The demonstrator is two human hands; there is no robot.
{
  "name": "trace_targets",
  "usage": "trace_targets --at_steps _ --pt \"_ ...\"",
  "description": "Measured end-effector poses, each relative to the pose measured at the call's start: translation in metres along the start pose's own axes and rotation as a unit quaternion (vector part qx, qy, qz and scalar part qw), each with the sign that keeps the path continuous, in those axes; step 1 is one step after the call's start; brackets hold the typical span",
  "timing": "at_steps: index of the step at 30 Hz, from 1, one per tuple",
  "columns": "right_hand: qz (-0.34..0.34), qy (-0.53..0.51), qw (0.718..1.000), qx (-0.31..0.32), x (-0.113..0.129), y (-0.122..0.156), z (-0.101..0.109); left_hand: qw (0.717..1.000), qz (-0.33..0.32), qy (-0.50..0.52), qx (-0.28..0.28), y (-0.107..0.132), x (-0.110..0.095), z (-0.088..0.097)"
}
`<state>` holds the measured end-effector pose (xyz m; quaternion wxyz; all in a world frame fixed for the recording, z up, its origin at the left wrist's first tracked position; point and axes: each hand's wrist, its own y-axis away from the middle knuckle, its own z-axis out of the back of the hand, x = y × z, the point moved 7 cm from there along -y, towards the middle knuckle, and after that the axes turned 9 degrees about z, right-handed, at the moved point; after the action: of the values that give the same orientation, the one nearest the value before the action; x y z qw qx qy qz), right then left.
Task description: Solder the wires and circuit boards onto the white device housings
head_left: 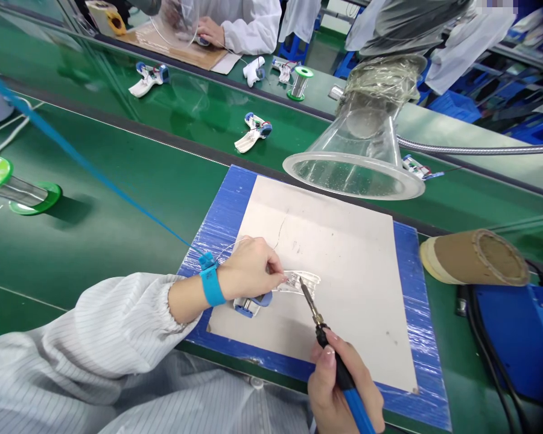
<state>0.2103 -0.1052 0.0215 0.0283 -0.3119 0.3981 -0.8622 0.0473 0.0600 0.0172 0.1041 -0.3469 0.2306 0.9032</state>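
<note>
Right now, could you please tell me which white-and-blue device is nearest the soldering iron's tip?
The device on the white sheet, at the left hand; the others lie beyond the blue board.

Two wire spools (22,191) (299,86), one soldering iron (321,335) and one wristband (213,287) show.

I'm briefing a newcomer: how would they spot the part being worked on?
Find the blue-edged board and its pale sheet. There, the white-and-blue part is partly hidden by the left hand, near the soldering iron. Similar parts lie beyond; only this one is on the sheet.
</note>
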Motion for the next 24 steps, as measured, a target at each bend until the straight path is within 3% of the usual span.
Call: trace_targets --at_steps 8,17,24 --pt "-0.011 -0.011 1.0 0.017 -0.004 0.004 -0.001 1.0 -0.008 0.017 -0.023 0.003 0.001 0.001" --pt "0.063 -0.014 0.995 0.08 0.004 -0.006 -0.008 0.998 -0.006 0.035 -0.054 0.002 0.002 0.001" --pt "0.074 0.006 0.992 0.098 0.014 -0.014 -0.01 0.998 -0.009 0.037 -0.058 0.002 0.002 0.001"
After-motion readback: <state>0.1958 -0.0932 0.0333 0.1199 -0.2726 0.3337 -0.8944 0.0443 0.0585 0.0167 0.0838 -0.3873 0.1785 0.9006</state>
